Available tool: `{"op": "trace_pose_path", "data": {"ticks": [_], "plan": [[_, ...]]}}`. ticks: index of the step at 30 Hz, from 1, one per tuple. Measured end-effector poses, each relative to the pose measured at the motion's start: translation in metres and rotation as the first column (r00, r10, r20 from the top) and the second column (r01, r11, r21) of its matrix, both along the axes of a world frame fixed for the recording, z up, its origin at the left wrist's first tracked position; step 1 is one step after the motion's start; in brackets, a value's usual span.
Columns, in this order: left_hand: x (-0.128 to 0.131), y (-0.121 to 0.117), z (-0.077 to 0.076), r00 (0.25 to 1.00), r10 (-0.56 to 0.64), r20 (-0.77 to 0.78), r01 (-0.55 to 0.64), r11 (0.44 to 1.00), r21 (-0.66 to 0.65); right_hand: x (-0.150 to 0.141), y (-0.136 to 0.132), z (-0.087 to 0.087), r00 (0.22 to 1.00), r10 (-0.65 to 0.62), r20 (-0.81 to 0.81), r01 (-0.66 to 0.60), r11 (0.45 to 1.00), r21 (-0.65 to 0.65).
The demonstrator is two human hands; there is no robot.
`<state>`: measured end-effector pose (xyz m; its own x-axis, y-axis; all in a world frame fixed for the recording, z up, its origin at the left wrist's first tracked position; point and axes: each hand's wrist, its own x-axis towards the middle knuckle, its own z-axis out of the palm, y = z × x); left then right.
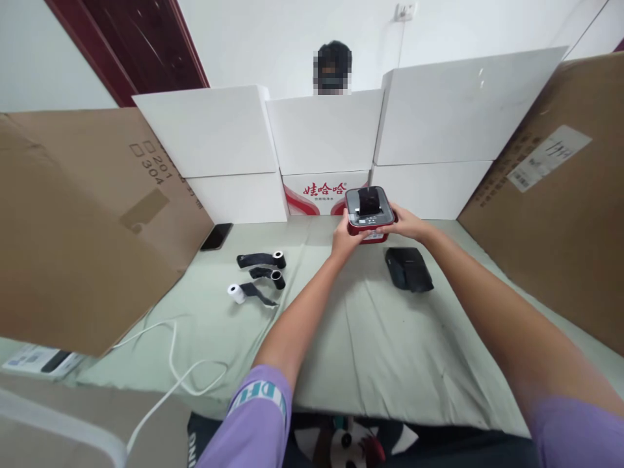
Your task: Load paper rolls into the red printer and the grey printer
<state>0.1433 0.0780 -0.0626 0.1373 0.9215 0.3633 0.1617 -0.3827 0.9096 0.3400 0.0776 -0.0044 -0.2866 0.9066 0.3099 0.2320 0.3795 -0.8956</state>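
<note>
My left hand (344,238) and my right hand (406,225) grip a small red printer (385,213) with a grey top from its two sides, near the back of the table. A strip of black paper (369,201) sticks up from the slot in its top. Whether the printer's base touches the cloth, I cannot tell. Just in front of my right hand lies a black boxy device (408,268) of a kind I cannot make out. To the left are several small paper rolls with dark strips unrolled: a top roll (279,259), a middle roll (277,280) and a white roll (236,293).
A pale green cloth (361,338) covers the table. White boxes (324,140) wall off the back; brown cardboard panels stand left (88,227) and right (560,214). A phone (216,236) lies by the left panel. A white cable (173,354) trails off front left. Behind the boxes is a person.
</note>
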Motion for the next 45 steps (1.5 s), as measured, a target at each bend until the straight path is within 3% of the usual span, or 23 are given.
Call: {"op": "trace_pose_path", "data": {"ticks": [3,7,12,15,17,19,21,24,27,29,31,34,36,38,40,42,45], "plan": [[0.022,0.010,-0.016,1.000,-0.012,0.012,0.012,1.000,-0.001,0.023,0.007,-0.015,0.999,-0.054,-0.003,0.054,0.993,-0.105],[0.033,0.009,-0.033,0.999,-0.050,-0.003,0.050,0.999,0.018,0.038,0.004,-0.039,0.988,-0.150,0.038,0.154,0.974,-0.165],[0.033,0.013,-0.035,0.997,-0.069,-0.037,0.069,0.998,0.011,0.039,0.002,-0.051,0.982,-0.185,0.044,0.189,0.971,-0.147],[0.031,0.014,-0.035,0.992,-0.115,-0.056,0.111,0.992,-0.062,0.039,-0.005,-0.055,0.963,-0.253,0.094,0.264,0.954,-0.144],[0.024,0.007,-0.039,0.993,-0.086,-0.086,0.074,0.989,-0.131,0.040,-0.016,-0.063,0.894,-0.392,0.215,0.426,0.893,-0.146],[0.013,-0.009,-0.046,0.991,-0.008,-0.130,-0.014,0.986,-0.167,0.042,-0.031,-0.075,0.762,-0.526,0.379,0.603,0.790,-0.116],[-0.003,-0.031,-0.054,0.986,0.035,-0.165,-0.060,0.987,-0.149,0.042,-0.049,-0.088,0.643,-0.586,0.493,0.697,0.715,-0.058],[-0.034,-0.068,-0.060,0.976,0.042,-0.213,-0.069,0.990,-0.121,0.031,-0.073,-0.099,0.587,-0.634,0.504,0.719,0.694,0.037],[-0.062,-0.095,-0.059,0.978,-0.025,-0.208,0.002,0.994,-0.113,-0.004,-0.091,-0.096,0.629,-0.619,0.471,0.662,0.743,0.093],[-0.077,-0.104,-0.056,0.976,-0.100,-0.192,0.081,0.991,-0.107,-0.042,-0.100,-0.089,0.668,-0.543,0.509,0.609,0.792,0.047],[-0.090,-0.104,-0.053,0.960,-0.101,-0.260,0.087,0.994,-0.066,-0.084,-0.107,-0.082,0.705,-0.455,0.544,0.558,0.830,-0.028],[-0.105,-0.097,-0.050,0.878,0.004,-0.478,0.011,1.000,0.029,-0.140,-0.116,-0.074,0.708,-0.418,0.569,0.566,0.818,-0.103],[-0.113,-0.092,-0.050,0.818,0.011,-0.575,0.011,0.999,0.035,-0.162,-0.122,-0.070,0.679,-0.443,0.585,0.609,0.785,-0.113],[-0.119,-0.089,-0.051,0.792,-0.025,-0.610,0.023,1.000,-0.011,-0.170,-0.126,-0.068,0.636,-0.463,0.617,0.644,0.759,-0.095],[-0.123,-0.088,-0.052,0.794,-0.048,-0.606,0.015,0.998,-0.058,-0.164,-0.126,-0.068,0.639,-0.441,0.630,0.630,0.770,-0.099],[-0.124,-0.089,-0.053,0.814,-0.058,-0.578,0.006,0.996,-0.092,-0.151,-0.122,-0.073,0.726,-0.408,0.554,0.568,0.809,-0.149],[-0.123,-0.089,-0.054,0.848,-0.082,-0.524,0.008,0.990,-0.141,-0.132,-0.109,-0.088,0.878,-0.428,0.212,0.474,0.838,-0.272]]}}
